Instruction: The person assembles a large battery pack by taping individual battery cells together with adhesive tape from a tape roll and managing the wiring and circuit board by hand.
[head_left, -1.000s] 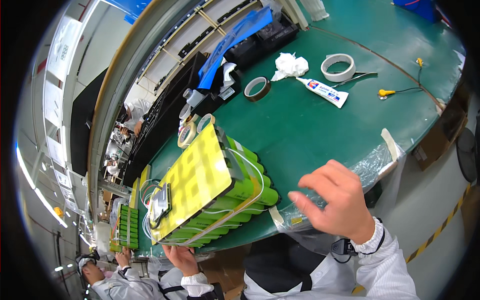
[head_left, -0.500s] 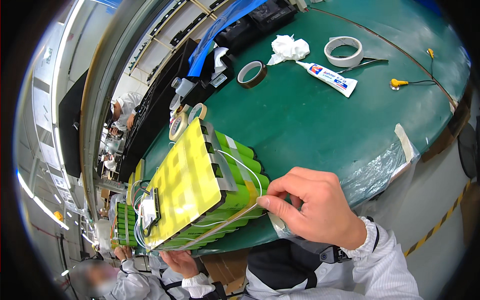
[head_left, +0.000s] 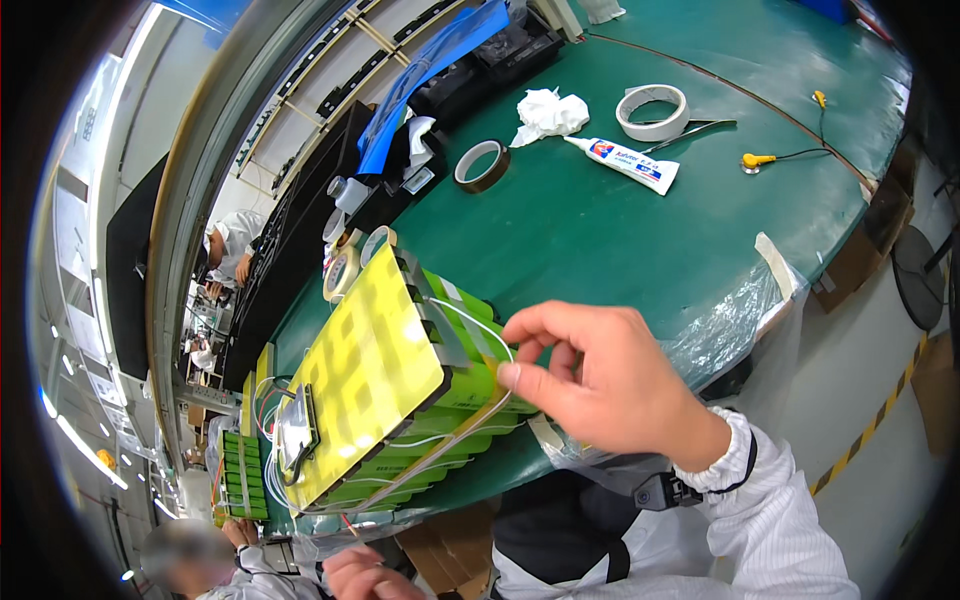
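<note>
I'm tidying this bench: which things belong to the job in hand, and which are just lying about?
Seemingly in the job: battery pack; white wire, by the right hand.

Likely just lying about: tube; tissue; brown tape; white tape.

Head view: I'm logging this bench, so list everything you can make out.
Table: one, green, centre
Battery pack: one, yellow and green, near edge
Wires: several, white, around battery pack
Second pack: one, green, left
Tissue: one, white, table's far side
Tube: one, white, beside tissue
White tape: one, white, right of tissue
Brown tape: one, brown, left of tissue
Pale tape: several, cream, behind battery pack
Thin tool: one, dark, beside white tape
Clips: two, yellow, table's right
Sheet: one, blue, upper middle
Bottle: one, pale, upper left
Cardboard: some, brown, below table
Other people: at least two, in white, left
Left hand: one, bare, lower edge
Right hand: one, bare, beside battery pack
</note>
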